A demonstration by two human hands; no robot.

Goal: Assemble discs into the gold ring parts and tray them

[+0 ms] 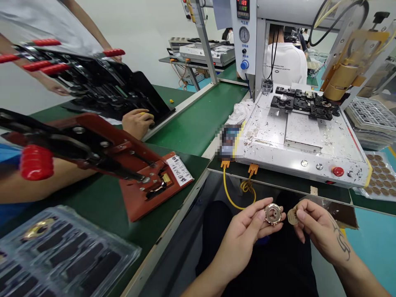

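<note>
Head view: the left hand [243, 239] is closed lightly around a round metal case [273, 214], thumb and fingers at its rim, above the person's lap [269, 268]. The right hand [317, 222] pinches a brown disc [292, 216] near the case but apart from it. Both pieces are in the air, off the near edge of the tabletop [284, 178]. On it sits a white machine [266, 144], with a red button [337, 171] near its front right corner and black blocks [301, 103] toward its back. Beside its right edge lie a sheet of discs [379, 174] and, farther back, stacked trays [369, 134]. A yellow cable [229, 198] hangs at its front left corner. Leftward, a second tabletop [198, 165] carries a red press [133, 204] by its right edge.
</note>
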